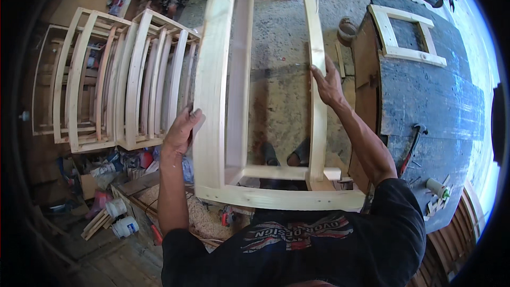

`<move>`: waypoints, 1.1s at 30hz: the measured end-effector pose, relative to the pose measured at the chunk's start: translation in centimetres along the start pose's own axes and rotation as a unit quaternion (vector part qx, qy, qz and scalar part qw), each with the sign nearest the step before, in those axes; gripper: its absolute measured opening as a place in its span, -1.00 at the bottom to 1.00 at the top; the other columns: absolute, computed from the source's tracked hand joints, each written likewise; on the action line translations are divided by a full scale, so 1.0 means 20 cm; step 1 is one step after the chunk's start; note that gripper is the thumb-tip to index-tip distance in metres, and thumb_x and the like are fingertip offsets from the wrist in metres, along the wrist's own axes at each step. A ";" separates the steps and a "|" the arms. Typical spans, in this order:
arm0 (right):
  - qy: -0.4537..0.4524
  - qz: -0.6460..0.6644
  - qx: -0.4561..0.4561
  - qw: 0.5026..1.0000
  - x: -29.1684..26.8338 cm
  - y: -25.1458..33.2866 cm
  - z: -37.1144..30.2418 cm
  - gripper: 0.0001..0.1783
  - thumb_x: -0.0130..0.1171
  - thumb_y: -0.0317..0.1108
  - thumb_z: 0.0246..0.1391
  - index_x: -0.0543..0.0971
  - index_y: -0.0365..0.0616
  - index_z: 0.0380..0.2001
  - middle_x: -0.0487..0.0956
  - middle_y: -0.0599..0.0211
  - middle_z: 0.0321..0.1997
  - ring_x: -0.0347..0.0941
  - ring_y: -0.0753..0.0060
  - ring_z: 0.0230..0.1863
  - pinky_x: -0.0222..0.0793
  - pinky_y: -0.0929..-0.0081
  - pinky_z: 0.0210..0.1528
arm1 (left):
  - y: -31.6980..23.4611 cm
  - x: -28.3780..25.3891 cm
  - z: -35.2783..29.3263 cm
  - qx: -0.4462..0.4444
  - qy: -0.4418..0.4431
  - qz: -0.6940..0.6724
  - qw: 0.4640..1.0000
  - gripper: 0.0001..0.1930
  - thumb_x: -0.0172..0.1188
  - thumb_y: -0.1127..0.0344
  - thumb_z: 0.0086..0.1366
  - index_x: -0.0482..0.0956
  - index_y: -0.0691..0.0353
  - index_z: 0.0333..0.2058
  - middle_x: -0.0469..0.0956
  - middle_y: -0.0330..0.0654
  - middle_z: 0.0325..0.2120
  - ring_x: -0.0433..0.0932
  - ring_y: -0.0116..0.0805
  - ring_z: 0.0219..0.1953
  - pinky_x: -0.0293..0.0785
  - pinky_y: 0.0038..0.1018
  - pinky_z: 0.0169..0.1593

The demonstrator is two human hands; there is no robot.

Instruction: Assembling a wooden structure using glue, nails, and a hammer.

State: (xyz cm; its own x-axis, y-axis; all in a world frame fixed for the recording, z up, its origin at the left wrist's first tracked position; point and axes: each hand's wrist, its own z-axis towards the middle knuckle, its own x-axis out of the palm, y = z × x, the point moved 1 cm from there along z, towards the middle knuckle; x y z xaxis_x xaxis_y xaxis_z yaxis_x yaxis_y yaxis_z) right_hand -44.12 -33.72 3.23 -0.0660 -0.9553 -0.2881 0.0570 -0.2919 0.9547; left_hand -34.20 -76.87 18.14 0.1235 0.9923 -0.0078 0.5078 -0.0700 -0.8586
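Observation:
A long, pale wooden frame (212, 90) stretches out from my body, its near crosspiece (276, 198) close to my black shirt. My left hand (183, 130) grips its wide left side from outside; the fingertips are hidden behind the wood. On the thinner right rail (317, 122), my right hand (328, 82) is closed, thumb over the top and fingers partly hidden. A second, inner crosspiece (276, 172) joins the sides a little beyond the near one.
Several similar wooden frames (130, 79) stand together on the left. On the right, a dark worktable (425, 95) holds a small square frame (414, 56), a hammer (411, 151) and a white can (438, 187). Wood shavings (204, 218) and white tubs (125, 227) lie lower left. A bucket (348, 29) stands beyond.

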 end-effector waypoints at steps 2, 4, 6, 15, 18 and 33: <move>-0.024 0.025 -0.063 0.997 0.00 0.14 0.04 -0.24 0.16 -0.10 0.44 0.17 -0.30 0.48 0.46 -0.15 0.32 0.38 0.08 0.36 0.25 0.17 0.40 | 0.07 -0.04 -0.02 -0.016 -0.034 -0.047 0.998 -0.14 0.22 -0.15 0.47 0.15 0.39 0.45 0.51 -0.06 0.21 0.52 -0.30 0.18 0.44 -0.37 0.25; -0.060 0.005 -0.175 0.983 0.00 0.25 0.08 -0.23 0.17 -0.14 0.43 0.13 -0.29 0.50 0.41 -0.09 0.35 0.42 0.10 0.32 0.36 0.16 0.31 | 0.12 -0.08 -0.01 0.054 -0.043 0.014 0.998 -0.16 0.19 -0.15 0.49 0.16 0.37 0.45 0.48 -0.08 0.24 0.49 -0.31 0.21 0.39 -0.36 0.29; -0.061 0.057 -0.193 0.978 -0.02 0.31 0.12 -0.24 0.21 -0.14 0.42 0.16 -0.28 0.47 0.45 -0.03 0.28 0.50 0.18 0.21 0.49 0.22 0.17 | 0.15 -0.11 0.02 0.036 -0.060 0.050 0.996 -0.19 0.17 -0.13 0.50 0.15 0.33 0.46 0.42 -0.11 0.29 0.40 -0.31 0.29 0.30 -0.32 0.36; 0.117 0.009 -0.075 0.990 -0.03 0.18 0.06 -0.45 0.48 -0.02 0.17 0.56 -0.20 0.00 0.66 0.20 -0.22 0.66 0.30 -0.19 0.57 0.30 -0.17 | 0.02 -0.25 0.23 0.130 -0.032 0.239 0.962 -0.48 0.64 0.43 0.07 0.60 0.33 -0.01 0.69 -0.17 -0.10 0.63 -0.34 -0.06 0.59 -0.37 0.05; 0.157 -0.166 -0.069 0.971 0.04 -0.03 0.04 -0.69 0.51 -0.25 0.06 0.67 -0.18 -0.20 0.72 0.07 -0.24 0.69 0.01 -0.19 0.56 0.13 -0.15 | 0.22 -0.23 0.26 0.171 -0.022 0.265 0.949 -0.53 0.62 0.42 0.08 0.60 0.30 -0.07 0.68 -0.21 -0.17 0.61 -0.34 -0.10 0.57 -0.37 0.03; 0.169 -0.296 0.054 0.939 0.77 -0.60 -0.12 -0.59 0.50 -0.15 0.10 0.69 -0.20 -0.11 0.73 0.12 -0.11 0.66 0.02 -0.04 0.56 0.13 0.06 | 1.29 -0.72 0.71 0.199 -0.009 0.158 0.967 -0.67 0.39 0.51 0.28 0.57 0.21 -0.01 0.63 -0.23 -0.20 0.61 -0.40 -0.12 0.58 -0.38 -0.05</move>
State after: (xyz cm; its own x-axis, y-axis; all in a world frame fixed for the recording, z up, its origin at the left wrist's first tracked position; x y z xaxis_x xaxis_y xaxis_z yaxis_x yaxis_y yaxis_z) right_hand -43.38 -45.06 -12.80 0.2662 -0.5927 -0.7602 0.0069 -0.7874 0.6163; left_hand -35.02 -91.56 -11.23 0.2011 0.9299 -0.3079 0.0780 -0.3285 -0.9413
